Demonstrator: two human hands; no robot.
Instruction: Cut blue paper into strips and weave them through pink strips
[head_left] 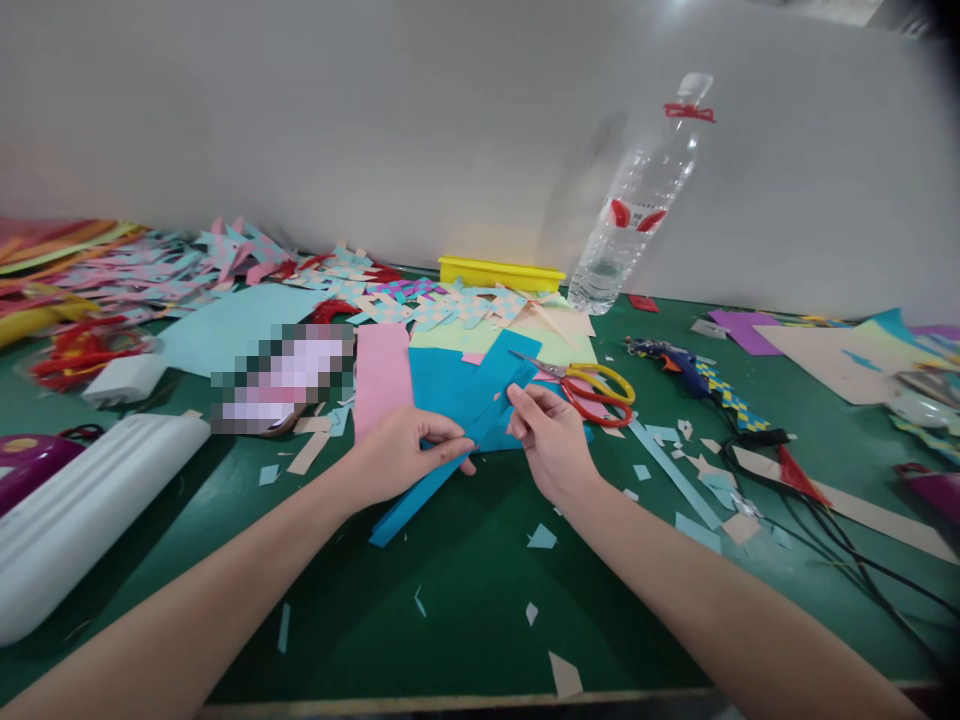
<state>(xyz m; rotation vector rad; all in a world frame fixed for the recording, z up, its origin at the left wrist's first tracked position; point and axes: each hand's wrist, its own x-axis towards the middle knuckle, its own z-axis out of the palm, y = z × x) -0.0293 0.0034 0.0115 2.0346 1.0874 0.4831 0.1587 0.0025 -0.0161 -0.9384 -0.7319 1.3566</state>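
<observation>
A long blue paper strip (pixel 421 500) runs slantwise between my hands, just above the green table. My left hand (pixel 409 450) pinches it near the middle between thumb and fingers. Further up the strip, my right hand (pixel 551 435) grips its edge between thumb and forefinger. Behind the strip lies a blue paper sheet (pixel 439 385), partly covered by the strip and my hands. A pink paper piece (pixel 384 375) lies left of that sheet. Scissors with yellow and red handles (pixel 600 390) rest just beyond my right hand, their blades pointing left.
Left are a blurred-out phone (pixel 289 385), a white charger (pixel 124 378) and a long white object (pixel 97 510). A water bottle (pixel 634 210) leans against the wall by a yellow tray (pixel 502 273). Black cables (pixel 832 540) and paper scraps lie right. Woven paper pieces (pixel 465 305) lie behind.
</observation>
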